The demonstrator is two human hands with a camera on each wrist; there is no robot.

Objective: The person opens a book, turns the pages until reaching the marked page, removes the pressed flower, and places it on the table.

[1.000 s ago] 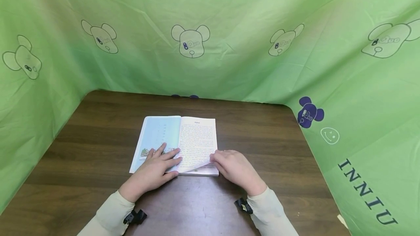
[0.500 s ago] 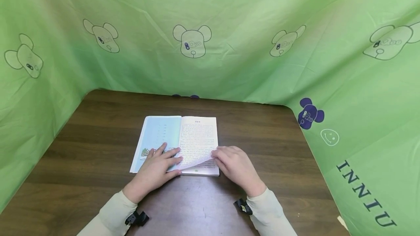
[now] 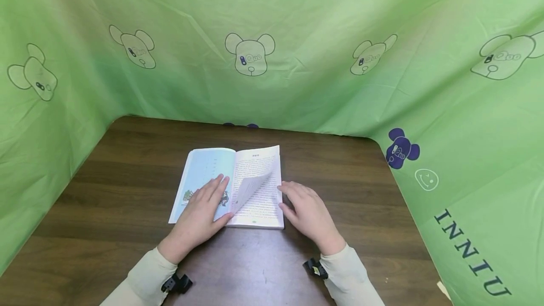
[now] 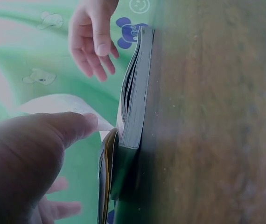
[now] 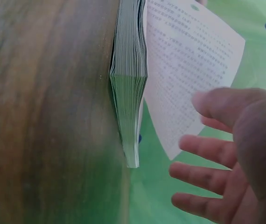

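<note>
An open book (image 3: 259,211) lies on the table, with a pale blue illustrated page (image 3: 208,162) on its left and printed text on its right. One right-hand leaf (image 3: 250,189) stands partly raised, its lower corner curled over toward the spine. My left hand (image 3: 200,214) lies over the lower part of the blue page, fingers extended, the thumb beside the foot of the curled leaf. At the book's right edge is my right hand (image 3: 307,209), its fingers apart and nothing between them. In the right wrist view the raised leaf (image 5: 189,70) rises beyond those fingers.
The book rests on a dark wood-grain table (image 3: 140,155). Green cloth (image 3: 297,93) printed with bear heads hangs around its back and sides. Black straps with small devices are on both wrists, such as the left wrist device (image 3: 176,284).
My right hand has let go of the page corner and its fingers have spread. The leaf has lifted and curled leftward. My left hand's fingers have shifted slightly up and closer together.
</note>
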